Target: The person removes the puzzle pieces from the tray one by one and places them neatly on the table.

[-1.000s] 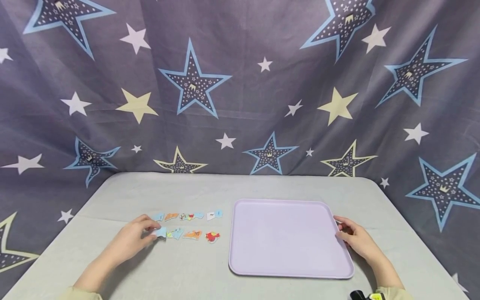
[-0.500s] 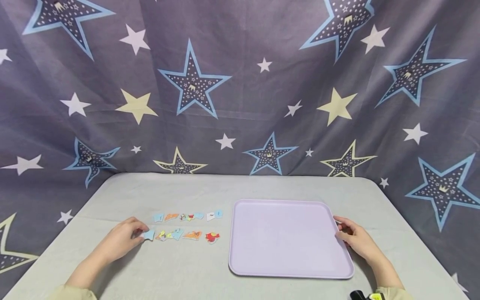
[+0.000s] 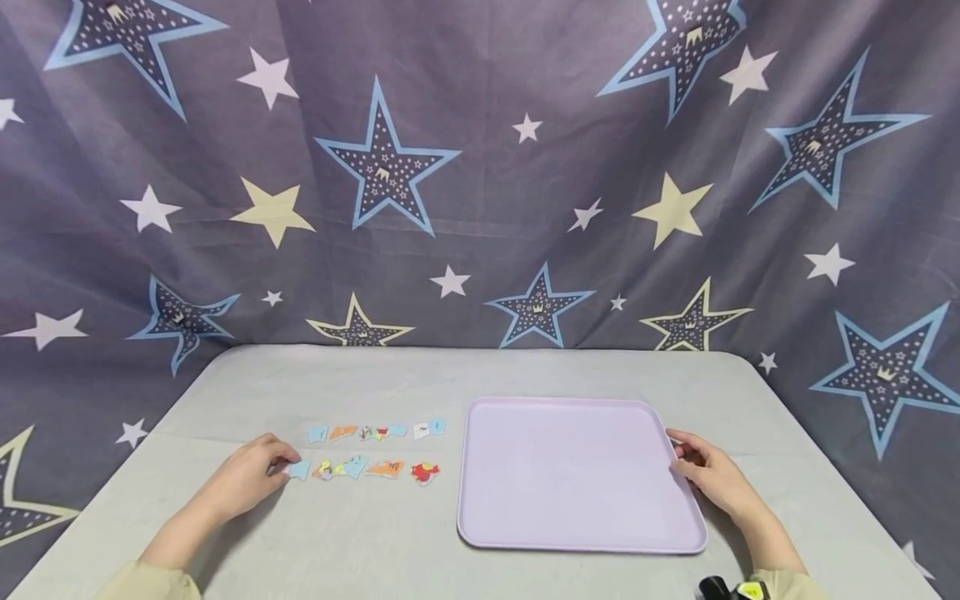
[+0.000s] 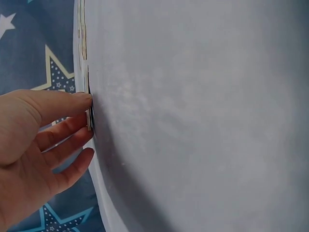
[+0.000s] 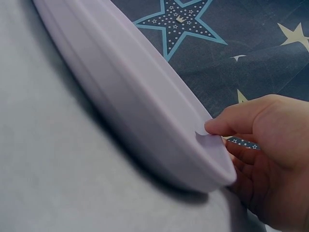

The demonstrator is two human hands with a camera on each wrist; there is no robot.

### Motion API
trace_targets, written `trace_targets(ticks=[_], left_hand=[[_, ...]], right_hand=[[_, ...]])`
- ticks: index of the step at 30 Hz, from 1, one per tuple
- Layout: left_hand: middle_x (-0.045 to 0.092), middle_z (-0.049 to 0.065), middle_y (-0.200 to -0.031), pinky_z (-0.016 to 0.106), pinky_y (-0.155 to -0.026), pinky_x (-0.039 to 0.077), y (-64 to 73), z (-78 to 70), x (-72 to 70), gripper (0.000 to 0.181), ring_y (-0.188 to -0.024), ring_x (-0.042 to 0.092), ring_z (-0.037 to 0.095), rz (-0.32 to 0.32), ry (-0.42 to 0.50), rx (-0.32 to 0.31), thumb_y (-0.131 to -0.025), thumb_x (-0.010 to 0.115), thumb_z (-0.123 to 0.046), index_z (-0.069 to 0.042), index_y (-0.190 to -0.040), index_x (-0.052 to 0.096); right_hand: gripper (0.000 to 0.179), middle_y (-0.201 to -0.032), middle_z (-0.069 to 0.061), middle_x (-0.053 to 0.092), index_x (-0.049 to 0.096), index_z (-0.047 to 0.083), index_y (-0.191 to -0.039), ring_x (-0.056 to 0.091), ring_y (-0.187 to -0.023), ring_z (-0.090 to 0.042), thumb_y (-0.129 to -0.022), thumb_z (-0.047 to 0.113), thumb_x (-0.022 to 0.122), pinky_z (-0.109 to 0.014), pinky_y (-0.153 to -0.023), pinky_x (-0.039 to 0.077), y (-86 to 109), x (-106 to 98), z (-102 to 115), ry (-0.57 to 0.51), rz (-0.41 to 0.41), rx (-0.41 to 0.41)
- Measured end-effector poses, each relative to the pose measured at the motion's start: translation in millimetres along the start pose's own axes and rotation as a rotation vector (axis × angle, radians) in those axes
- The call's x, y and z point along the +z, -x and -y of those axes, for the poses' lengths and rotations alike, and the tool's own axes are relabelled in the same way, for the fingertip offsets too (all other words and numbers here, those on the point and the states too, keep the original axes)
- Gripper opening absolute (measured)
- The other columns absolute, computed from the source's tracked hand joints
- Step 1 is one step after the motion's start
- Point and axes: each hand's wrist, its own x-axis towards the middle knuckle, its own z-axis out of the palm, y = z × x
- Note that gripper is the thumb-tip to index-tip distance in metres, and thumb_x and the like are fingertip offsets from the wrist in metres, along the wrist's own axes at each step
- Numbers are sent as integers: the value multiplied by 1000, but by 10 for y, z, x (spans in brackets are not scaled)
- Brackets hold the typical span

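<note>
At the left end of the nearer row of flat puzzle pieces, my left hand pinches a light-blue puzzle piece between thumb and fingers. The left wrist view shows this piece edge-on, right at the tabletop. Beside it in the same row lie a yellow-and-grey piece, a blue-and-yellow one, an orange one and a red one. On the other side, my right hand holds the right rim of a lilac tray. Its thumb lies over the rim, with the fingers outside.
A second row of pieces, among them an orange piece and a white piece, lies farther back. The pale table ends at a star-patterned cloth. A black object shows near the right sleeve.
My left hand has moved left and slightly down with the light-blue puzzle piece, uncovering the yellow-and-grey piece, then stayed there. My right hand has kept its hold on the tray.
</note>
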Motion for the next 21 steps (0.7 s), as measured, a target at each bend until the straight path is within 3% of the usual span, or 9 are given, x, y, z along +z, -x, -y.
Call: trace_targets(ticks=[16, 21], left_hand=[[56, 1, -87, 44, -75, 48, -2, -79, -24, 20, -83, 60, 24, 28, 13, -29, -70, 69, -4, -7, -89, 66], [57, 4, -86, 42, -67, 48, -59, -145, -70, 20, -79, 59, 23, 10, -15, -63, -71, 66, -5, -6, -90, 66]], right_hand=[[49, -93, -11, 51, 43, -9, -127, 43, -61, -3, -83, 4, 58, -22, -51, 41, -3, 15, 12, 27, 14, 22], [49, -93, -10, 51, 43, -9, -127, 45, -62, -2, -83, 5, 58, -22, -52, 42, -2, 2, 36, 68, 17, 39]])
